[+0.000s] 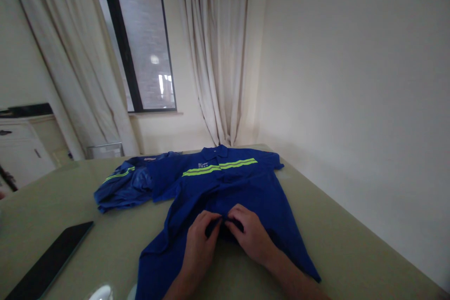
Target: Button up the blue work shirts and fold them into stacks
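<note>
Blue shirt lay spread on the table, at six o'clock in view. The left hand and the right hand each pinched its front, close together. Crumpled blue clothes lay at nine o'clock from it. Far off at nine o'clock, a white cupboard was shut, its inside hidden.

Ahead of me, L of ctr: dark-framed window, bright reflections in glass, cream curtain to L & 2nd curtain to R. Plain off-white wall on my R. White cabinet far L. I'm at greenish table; rm light dim.
</note>
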### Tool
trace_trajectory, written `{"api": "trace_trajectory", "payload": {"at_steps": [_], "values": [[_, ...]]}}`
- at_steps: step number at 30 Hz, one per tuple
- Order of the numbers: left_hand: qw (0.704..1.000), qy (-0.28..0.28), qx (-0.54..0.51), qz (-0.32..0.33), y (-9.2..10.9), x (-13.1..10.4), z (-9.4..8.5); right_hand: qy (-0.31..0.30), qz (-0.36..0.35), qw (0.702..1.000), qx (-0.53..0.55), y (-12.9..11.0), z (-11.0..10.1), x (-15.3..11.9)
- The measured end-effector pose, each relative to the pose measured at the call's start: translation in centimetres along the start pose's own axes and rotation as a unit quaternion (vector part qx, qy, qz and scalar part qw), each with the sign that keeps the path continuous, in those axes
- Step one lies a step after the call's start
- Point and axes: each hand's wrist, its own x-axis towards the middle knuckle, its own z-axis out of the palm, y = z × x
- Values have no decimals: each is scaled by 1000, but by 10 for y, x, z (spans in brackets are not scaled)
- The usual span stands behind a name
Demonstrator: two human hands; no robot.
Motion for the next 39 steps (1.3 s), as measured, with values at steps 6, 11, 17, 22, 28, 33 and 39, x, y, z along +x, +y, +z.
{"api": "trace_trajectory", "payload": {"at_steps": [6, 11, 17, 22, 28, 33, 39], "values": [[997, 20, 52, 52, -1, -5, -1, 3, -36, 996, -86, 3, 14, -9], [997, 6, 36, 62, -1, -5, -3, 26, -38, 992, -115, 3, 19, -9], [997, 5, 27, 70, -8, -5, -1, 50, -47, 988, -138, 3, 22, -11], [999, -11, 14, 50, -5, -8, 2, 73, -30, 986, -144, 8, 24, -12], [998, -60, -14, -8, 3, -1, -8, 16, -10, 1000, -9, 9, 0, -2], [988, -140, -47, -39, 2, 7, -39, 17, 51, 995, 84, 11, -30, 7], [933, -327, -92, -122, 10, 3, -31, 23, 123, 990, 59, 19, -37, 9]]}}
